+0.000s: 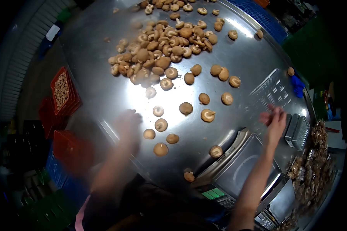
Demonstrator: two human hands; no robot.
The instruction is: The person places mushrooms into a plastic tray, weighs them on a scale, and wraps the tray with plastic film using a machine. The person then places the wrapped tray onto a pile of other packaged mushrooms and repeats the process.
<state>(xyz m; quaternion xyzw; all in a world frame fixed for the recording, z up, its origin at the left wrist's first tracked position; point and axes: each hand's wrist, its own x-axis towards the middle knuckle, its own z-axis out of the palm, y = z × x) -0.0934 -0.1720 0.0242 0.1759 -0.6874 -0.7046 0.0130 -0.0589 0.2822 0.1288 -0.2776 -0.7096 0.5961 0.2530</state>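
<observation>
My left hand (129, 125) is blurred over the steel table (100, 88), left of several loose brown mushrooms (160, 149); its fingers are smeared and any grip is hidden. At the right, my right hand (273, 115) hangs beside a clear plastic tray (272, 90), its fingers partly curled and blurred; whether it touches the tray cannot be made out. A large heap of mushrooms (154, 48) covers the upper middle. Below my right hand lies a scale (243, 165) with a steel pan and green displays.
Stacked clear trays (297, 132) stand right of my right forearm. Packed mushrooms (314, 169) pile up at the lower right. Red baskets (65, 92) are beyond the table's left edge, one holding small pale pieces. A blue cloth-like item (297, 86) lies at the right rim.
</observation>
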